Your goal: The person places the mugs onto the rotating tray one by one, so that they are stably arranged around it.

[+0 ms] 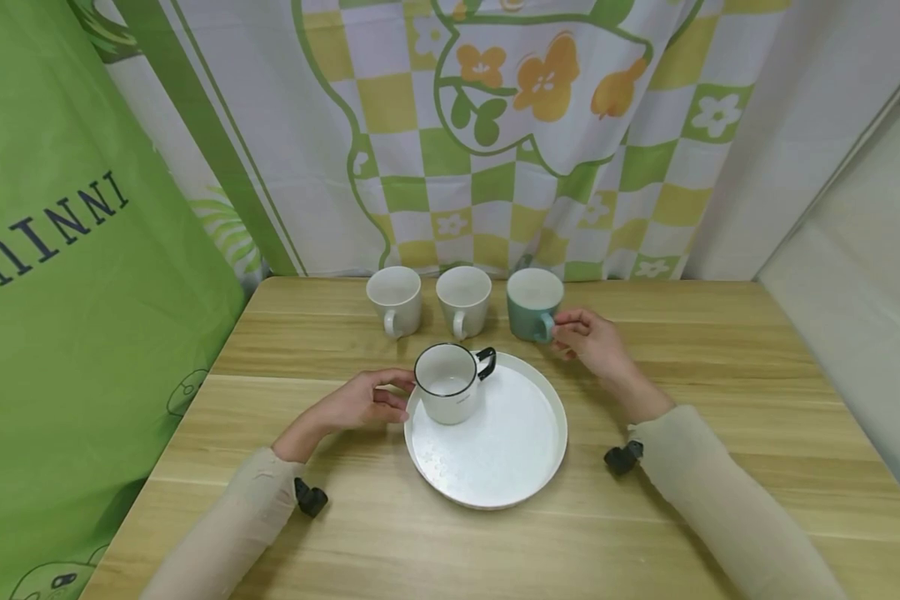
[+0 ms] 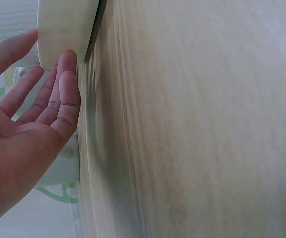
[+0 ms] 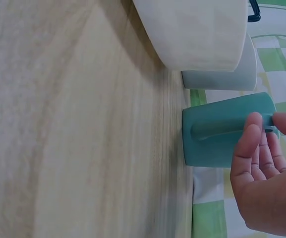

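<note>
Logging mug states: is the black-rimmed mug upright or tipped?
Upright: the black-rimmed mug stands on the tray, its mouth facing up.

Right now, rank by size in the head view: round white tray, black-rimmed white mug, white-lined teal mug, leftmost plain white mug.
1. Round white tray
2. Black-rimmed white mug, perhaps partly because nearer the camera
3. White-lined teal mug and leftmost plain white mug: too alike to rank
</note>
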